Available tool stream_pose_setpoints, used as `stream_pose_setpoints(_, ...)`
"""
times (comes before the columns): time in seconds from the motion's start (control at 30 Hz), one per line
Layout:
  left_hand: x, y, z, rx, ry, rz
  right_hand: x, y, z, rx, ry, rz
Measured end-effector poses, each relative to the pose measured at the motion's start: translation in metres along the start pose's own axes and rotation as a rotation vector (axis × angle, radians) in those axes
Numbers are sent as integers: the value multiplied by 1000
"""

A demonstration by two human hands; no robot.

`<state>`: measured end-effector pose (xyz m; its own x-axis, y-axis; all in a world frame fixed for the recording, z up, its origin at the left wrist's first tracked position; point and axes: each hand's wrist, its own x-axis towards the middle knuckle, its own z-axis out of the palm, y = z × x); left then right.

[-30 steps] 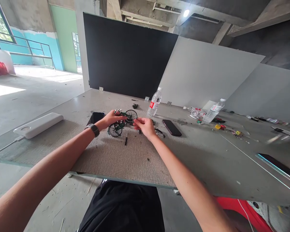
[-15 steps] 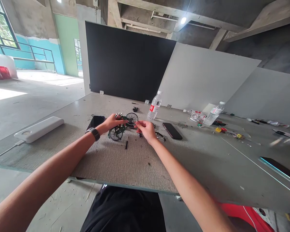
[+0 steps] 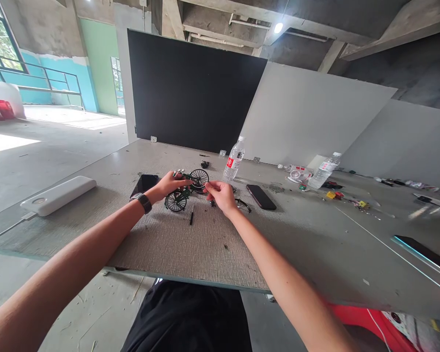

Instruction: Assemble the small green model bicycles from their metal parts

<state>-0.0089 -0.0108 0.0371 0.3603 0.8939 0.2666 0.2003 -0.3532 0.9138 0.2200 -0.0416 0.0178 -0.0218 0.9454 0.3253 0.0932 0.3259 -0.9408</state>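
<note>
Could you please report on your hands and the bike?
Left hand holding bike. Right hand at far wheel. Screwdriver nearby, apparently not blocking.

The person's left arm [image 3: 95, 249] and right arm [image 3: 278, 264] stretch forward
Left hand [image 3: 169, 184] extends its thumb [image 3: 186, 183] toward the pinching right hand [image 3: 223, 197].

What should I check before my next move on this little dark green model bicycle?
1. Left hand on the small dark green model bicycle: ok, holding it.
2. Right hand at the upper black spoked wheel: ok, by its right edge.
3. Anything pinched in the right hand: cannot tell, too small.
4. Slim black-handled tool nearby: ok, lying nearer you than the bicycle.
5. Clear plastic bottle with red-and-white label: ok, standing upright.
</note>
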Motion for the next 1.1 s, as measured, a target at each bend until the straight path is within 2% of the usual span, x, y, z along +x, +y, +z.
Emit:
stream_pose_setpoints(0.23, 1, -4, 1, -11, 17, 3, 1, 1, 0, -2, -1, -15)
stream_pose_setpoints(0.43, 2, -2, 3, 30, 183, 44, 2, 1, -3, -33, -1, -41)
stream_pose_setpoints(0.57, 5, -1, 3, 201, 320, 103, -1, -2, -1, -84, -43, -88)
stream_pose_setpoints(0.67, 5, 1, 6, 326, 378, 209, -3, -4, 0, -126, -52, -108)
stream_pose_setpoints(0.83, 0, 6, 15, 411, 335, 379, -4, -5, 1, -139, -20, -119)
stream_pose_setpoints(1.1, -6, 9, 19, 427, 265, 459, -5, -10, 2, -116, -25, -136)
